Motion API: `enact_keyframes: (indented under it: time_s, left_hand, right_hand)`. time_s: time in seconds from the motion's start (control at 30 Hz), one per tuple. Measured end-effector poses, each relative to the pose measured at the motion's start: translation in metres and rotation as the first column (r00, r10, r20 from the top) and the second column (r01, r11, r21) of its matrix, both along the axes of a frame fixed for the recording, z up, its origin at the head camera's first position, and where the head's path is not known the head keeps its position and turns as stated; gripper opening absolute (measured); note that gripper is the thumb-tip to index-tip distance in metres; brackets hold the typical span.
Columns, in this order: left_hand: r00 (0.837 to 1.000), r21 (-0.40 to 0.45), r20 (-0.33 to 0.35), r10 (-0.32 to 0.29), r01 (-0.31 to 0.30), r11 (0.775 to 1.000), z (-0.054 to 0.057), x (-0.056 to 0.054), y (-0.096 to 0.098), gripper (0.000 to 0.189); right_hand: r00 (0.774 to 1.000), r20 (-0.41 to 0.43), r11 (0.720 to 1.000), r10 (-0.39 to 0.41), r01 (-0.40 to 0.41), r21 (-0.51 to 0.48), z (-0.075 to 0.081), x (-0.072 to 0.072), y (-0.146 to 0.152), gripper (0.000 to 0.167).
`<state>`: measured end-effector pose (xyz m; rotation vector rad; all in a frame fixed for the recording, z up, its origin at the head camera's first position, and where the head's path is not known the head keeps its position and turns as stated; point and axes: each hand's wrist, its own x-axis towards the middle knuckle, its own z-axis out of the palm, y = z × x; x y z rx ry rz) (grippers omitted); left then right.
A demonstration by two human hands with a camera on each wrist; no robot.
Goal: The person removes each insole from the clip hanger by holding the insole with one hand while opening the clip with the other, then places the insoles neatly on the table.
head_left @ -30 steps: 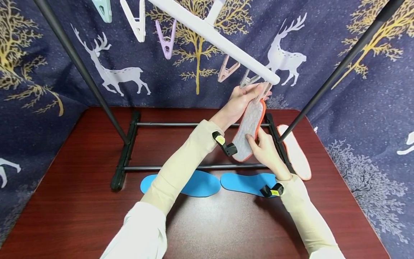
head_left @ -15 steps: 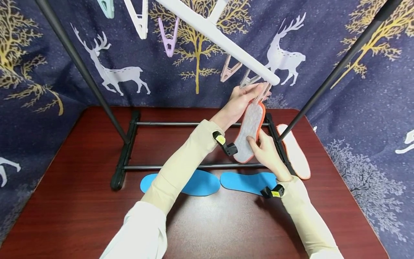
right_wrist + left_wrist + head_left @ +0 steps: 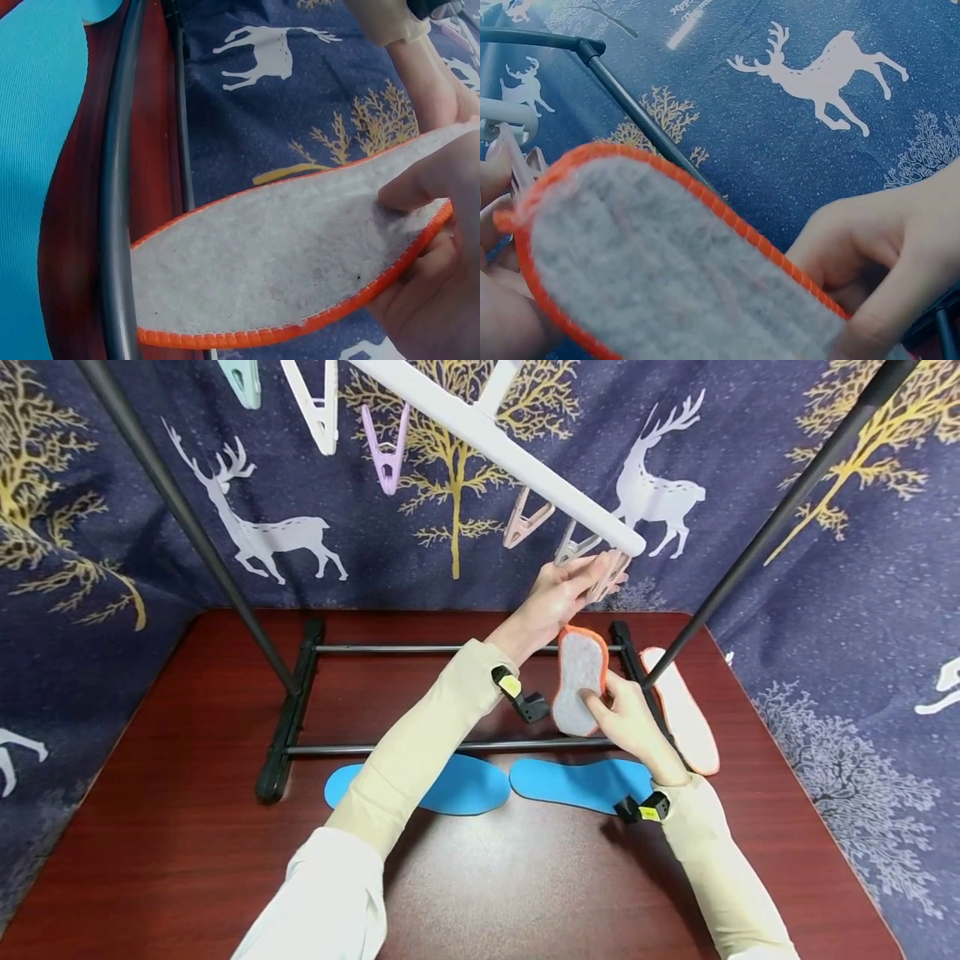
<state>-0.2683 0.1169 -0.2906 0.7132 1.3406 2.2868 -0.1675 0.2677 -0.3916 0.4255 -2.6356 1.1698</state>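
Observation:
A grey felt insole with orange stitched edging (image 3: 577, 672) is pinched between thumb and fingers of my right hand (image 3: 628, 714). Its top end lies below the pale pink clothespin (image 3: 609, 578) at the bar's end, apart from it in the head view. My left hand (image 3: 558, 593) grips that clothespin; the left wrist view shows fingers around it at the left edge, close to the insole's stitched end (image 3: 555, 187). Whether the pin's jaws are parted is hard to see. In the right wrist view the thumb presses on the felt face of the insole (image 3: 262, 255).
A white bar (image 3: 487, 435) overhead carries several clothespins, among them a purple one (image 3: 386, 452). A black rack frame (image 3: 450, 749) stands on the red-brown table (image 3: 187, 860). Two blue insoles (image 3: 468, 785) lie in front, and a white, orange-edged insole (image 3: 682, 714) at right.
The grey insole has come down from the clothespin and tilted, its top end now lower. My right hand has shifted slightly down and right with it; the left hand has stayed at the clothespin.

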Motion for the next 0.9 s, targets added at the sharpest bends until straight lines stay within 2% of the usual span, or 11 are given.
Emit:
enact_keyframes:
  time_s: [0.17,0.27,0.37,0.47,0.6,0.67,0.83,0.9]
  left_hand:
    - [0.996,-0.067,0.047,-0.071,0.074,0.995,0.002,0.001,-0.002,0.042]
    - [0.997,-0.063,0.051,-0.066,0.069,0.996,0.002,0.001,-0.001,0.042]
    - [0.996,-0.036,0.076,-0.048,0.050,0.998,0.002,0.001,0.000,0.041]
    - [0.993,-0.023,0.103,-0.054,0.057,0.998,0.003,0.001,0.001,0.040]
    - [0.991,-0.045,0.054,-0.120,0.123,0.991,0.004,0.002,0.002,0.042]
    - [0.990,-0.055,0.044,-0.135,0.138,0.989,0.005,0.002,0.002,0.042]
    - [0.984,-0.038,0.153,-0.087,0.094,0.995,0.008,0.003,0.006,0.043]
    - [0.983,-0.040,0.163,-0.085,0.093,0.995,0.009,0.003,0.007,0.043]
  right_hand:
    - [0.997,-0.070,1.000,-0.028,0.028,-0.003,0.006,0.003,0.004,0.019]
    - [0.993,-0.100,0.998,-0.058,0.055,-0.026,0.008,0.003,0.009,0.017]
    - [0.987,-0.132,0.995,-0.090,0.085,-0.046,0.009,0.002,0.016,0.014]
    - [0.981,-0.148,0.992,-0.126,0.121,-0.042,0.011,0.002,0.024,0.013]
    - [0.977,-0.131,0.985,-0.169,0.165,-0.039,0.017,0.006,0.035,0.019]
    - [0.976,-0.112,0.982,-0.184,0.180,-0.050,0.021,0.008,0.040,0.024]
    - [0.966,-0.119,0.973,-0.228,0.221,-0.071,0.027,0.012,0.056,0.027]
    - [0.963,-0.133,0.971,-0.234,0.225,-0.083,0.030,0.014,0.063,0.025]
